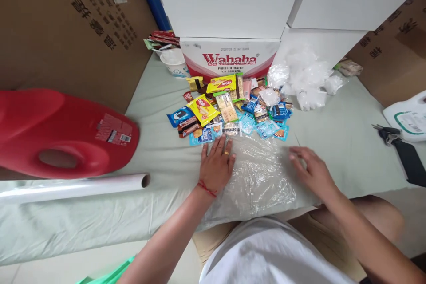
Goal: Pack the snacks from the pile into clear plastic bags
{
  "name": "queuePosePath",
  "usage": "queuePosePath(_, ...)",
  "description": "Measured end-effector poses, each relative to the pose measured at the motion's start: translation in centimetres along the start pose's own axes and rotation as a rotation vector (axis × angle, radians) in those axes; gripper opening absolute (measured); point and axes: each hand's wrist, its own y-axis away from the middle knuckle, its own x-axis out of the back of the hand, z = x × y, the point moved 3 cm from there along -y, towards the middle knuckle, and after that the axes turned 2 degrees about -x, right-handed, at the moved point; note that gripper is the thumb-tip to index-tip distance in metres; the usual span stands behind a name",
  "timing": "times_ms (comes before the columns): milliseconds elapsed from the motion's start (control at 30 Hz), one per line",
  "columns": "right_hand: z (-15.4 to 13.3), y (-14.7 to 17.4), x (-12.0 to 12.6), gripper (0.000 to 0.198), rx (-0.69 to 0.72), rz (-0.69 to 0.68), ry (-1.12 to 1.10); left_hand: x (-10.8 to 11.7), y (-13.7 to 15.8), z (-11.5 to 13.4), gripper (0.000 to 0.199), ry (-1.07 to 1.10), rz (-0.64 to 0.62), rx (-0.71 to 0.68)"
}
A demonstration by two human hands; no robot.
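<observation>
Rests left hand (pixel 216 164) flat, with fingers parted, on film (pixel 261 182) reaching cloth's (pixel 349 142) front edge, near snacks (pixel 226 108), and holds right hand (pixel 313 169), seemingly empty, loosely curled, by film's right edge.

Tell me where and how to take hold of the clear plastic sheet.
Pinch the clear plastic sheet by its right edge, coming from the right. It lies flat, thin and wrinkled, and that edge looks free, whereas snack packets crowd its far edge and the left grip lies spread at its left side.
</observation>
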Motion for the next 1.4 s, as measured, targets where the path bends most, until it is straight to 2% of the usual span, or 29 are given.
queuePosePath(33,-1.5,-1.9,0.2,0.038,-0.001,0.026,-0.001,0.0,0.0,0.0,0.053,-0.001,0.000,-0.003)
queuePosePath(133,-7.3,-8.4,-1.6,0.035,0.064,-0.049,0.071,0.0,0.1,-0.1,0.053,-0.006,-0.007,-0.014)
queuePosePath(233,-12.6,-14.1,-5.1,0.055,0.031,-0.063,0.218,-0.1,0.1,-0.2,0.053,-0.003,-0.018,-0.024)
queuePosePath(300,-15.0,-16.7,-7.6,0.064,0.001,-0.064,0.268,-0.1,0.1,-0.2,0.054,0.006,-0.027,-0.027)
queuePosePath(367,-16.1,-17.9,-9.6,0.067,-0.005,-0.053,0.304,-0.1,0.1,-0.3,0.054,0.021,-0.036,-0.028)
queuePosePath(467,-15.7,-18.0,-10.4,0.061,0.007,-0.028,0.326,-0.2,0.2,-0.4,0.054,0.050,-0.034,-0.032)
queuePosePath(533,-14.6,-17.7,-9.4,0.054,-0.019,-0.056,0.284,-0.2,0.2,-0.4,0.053,0.072,-0.029,-0.038)
queuePosePath(633,-12.8,-18.6,-7.0,0.046,-0.118,-0.145,0.109,-0.1,0.3,-0.5,0.054,0.093,-0.029,-0.046)
queuePosePath(700,-12.2,-20.3,-5.4,0.048,-0.185,-0.089,0.035,-0.1,0.2,-0.6,0.054,0.093,-0.031,-0.050)
queuePosePath(767,-12.2,-22.4,-4.6,0.052,-0.237,0.030,0.059,-0.2,0.2,-0.6,0.054,0.088,-0.031,-0.053)
queuePosePath(867,-13.1,-25.4,-5.3,0.065,-0.270,0.070,0.174,-0.2,0.1,-0.7,0.053,0.084,-0.026,-0.053)
queuePosePath(967,-14.7,-27.1,-6.6,0.082,-0.203,0.087,0.282,-0.1,0.1,-0.7,0.053,0.091,-0.023,-0.059)
queuePosePath(1033,-15.6,-27.5,-7.2,0.084,-0.161,0.122,0.325,0.0,0.1,-0.6,0.053,0.095,-0.025,-0.066)
queuePosePath(1133,-15.9,-27.8,-7.5,0.071,-0.159,0.106,0.332,0.1,0.1,-0.7,0.054,0.090,-0.032,-0.064)
queuePosePath(1267,-14.1,-27.6,-6.7,0.055,-0.165,0.101,0.316,0.1,0.0,-0.7,0.053,0.089,-0.041,-0.061)
queuePosePath(1333,-12.9,-26.0,-5.7,0.057,-0.128,0.145,0.313,0.1,0.0,-0.6,0.054,0.094,-0.040,-0.054)
queuePosePath(1400,-11.8,-22.6,-4.4,0.060,-0.049,0.188,0.285,0.2,0.0,-0.5,0.055,0.107,-0.040,-0.039)
